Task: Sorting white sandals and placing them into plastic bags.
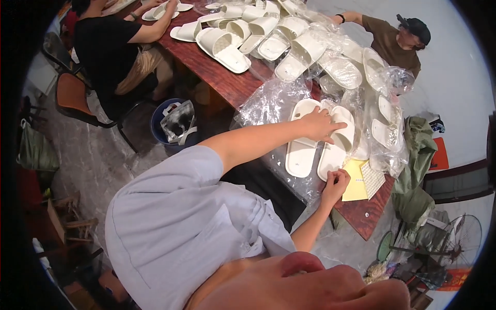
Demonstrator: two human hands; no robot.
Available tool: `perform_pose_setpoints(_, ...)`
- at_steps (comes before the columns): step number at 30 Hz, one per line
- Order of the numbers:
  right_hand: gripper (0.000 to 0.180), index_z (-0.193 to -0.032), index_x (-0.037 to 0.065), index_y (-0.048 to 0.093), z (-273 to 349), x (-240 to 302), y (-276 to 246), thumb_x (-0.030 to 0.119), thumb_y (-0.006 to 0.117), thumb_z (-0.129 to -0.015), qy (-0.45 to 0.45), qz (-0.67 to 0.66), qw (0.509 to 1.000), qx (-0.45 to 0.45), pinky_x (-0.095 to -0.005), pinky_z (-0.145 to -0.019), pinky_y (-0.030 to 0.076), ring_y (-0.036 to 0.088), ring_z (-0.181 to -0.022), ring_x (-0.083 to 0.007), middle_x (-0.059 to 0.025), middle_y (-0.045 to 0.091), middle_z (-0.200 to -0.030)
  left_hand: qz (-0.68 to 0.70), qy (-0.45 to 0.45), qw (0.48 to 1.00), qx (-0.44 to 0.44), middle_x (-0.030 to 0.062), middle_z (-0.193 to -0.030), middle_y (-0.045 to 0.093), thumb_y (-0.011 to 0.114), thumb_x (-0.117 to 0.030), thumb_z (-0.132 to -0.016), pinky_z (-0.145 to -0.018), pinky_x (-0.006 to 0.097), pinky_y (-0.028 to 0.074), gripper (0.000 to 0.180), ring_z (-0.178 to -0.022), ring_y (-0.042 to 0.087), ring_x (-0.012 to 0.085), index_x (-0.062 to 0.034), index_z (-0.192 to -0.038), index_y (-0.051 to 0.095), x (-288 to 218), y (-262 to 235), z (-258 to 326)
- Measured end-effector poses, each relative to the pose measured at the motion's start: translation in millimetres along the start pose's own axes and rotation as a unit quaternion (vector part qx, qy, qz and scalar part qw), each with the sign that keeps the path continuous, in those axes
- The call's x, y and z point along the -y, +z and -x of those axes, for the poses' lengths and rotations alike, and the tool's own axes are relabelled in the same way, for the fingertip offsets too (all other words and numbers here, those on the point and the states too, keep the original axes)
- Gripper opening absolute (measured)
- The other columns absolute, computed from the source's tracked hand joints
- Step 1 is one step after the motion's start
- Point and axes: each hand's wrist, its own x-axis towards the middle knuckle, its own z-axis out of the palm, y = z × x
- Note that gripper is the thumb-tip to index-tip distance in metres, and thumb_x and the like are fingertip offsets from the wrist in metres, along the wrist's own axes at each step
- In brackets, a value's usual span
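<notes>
Side by side on clear plastic film lie two white slippers: a left one [300, 159] and a right one [331, 157], heels toward me. My left hand [319, 125] reaches across their straps from the left, its fingers spread and resting on them. Beside the heel of the right slipper, my right hand [336, 185] is closed with thumb and fingertips together; whatever may be between them is too small to make out. Just right of that hand lie a yellow sheet [354, 182] and a pale sheet with rows of small marks [372, 179].
White slippers [223, 49], many in clear bags, pile over the red-brown table [206, 67]. A person in black [106, 46] handles slippers at the left; another in a cap [395, 44] is across. A blue bin [157, 124] and a chair [77, 98] stand left, a fan [460, 240] right.
</notes>
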Motion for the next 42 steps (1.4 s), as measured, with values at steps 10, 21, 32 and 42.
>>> perform_pose_setpoints(10,0.014,-0.087,0.000,0.056,0,2,0,0.001,0.069,-0.081,0.008,-0.015,1.000,0.006,-0.0370,-0.083,0.042,0.051,-0.100,-0.0307,-0.0155,0.053,-0.108,0.005,-0.003,1.000,-0.022,0.0202,-0.124,0.059,0.062,-0.056,-0.086,-0.100,0.060,0.035,0.075,-0.121,0.049,0.0387,-0.0301,-0.150,0.032,1,11,-2)
perform_pose_setpoints(21,0.010,-0.087,-0.003,0.053,1,4,1,-0.001,0.063,-0.084,-0.017,0.019,1.000,0.010,-0.0389,-0.086,0.042,0.049,-0.100,-0.0320,-0.0171,0.050,-0.108,-0.018,0.003,0.999,-0.042,0.0204,-0.120,0.059,0.063,-0.054,-0.086,-0.092,0.054,0.041,0.078,-0.118,0.050,0.0367,-0.0270,-0.151,0.029,1,16,-2)
perform_pose_setpoints(32,0.010,-0.087,-0.001,0.054,0,5,-6,0.000,0.064,-0.084,0.033,-0.072,0.997,0.014,-0.0368,-0.085,0.043,0.051,-0.097,-0.0267,-0.0133,0.050,-0.108,0.001,-0.001,0.999,-0.037,0.0199,-0.120,0.058,0.065,-0.050,-0.086,-0.096,0.054,0.039,0.078,-0.119,0.048,0.0361,-0.0266,-0.151,0.028,0,14,0)
perform_pose_setpoints(42,0.012,-0.096,-0.003,0.058,3,-23,-8,0.002,0.063,-0.087,-0.028,-0.007,0.999,0.027,-0.0356,-0.086,0.043,0.051,-0.096,-0.0260,-0.0140,0.050,-0.113,0.013,0.006,0.999,-0.051,0.0196,-0.120,0.058,0.068,-0.049,-0.082,-0.095,0.054,0.037,0.082,-0.120,0.049,0.0355,-0.0261,-0.151,0.030,-1,22,-4)
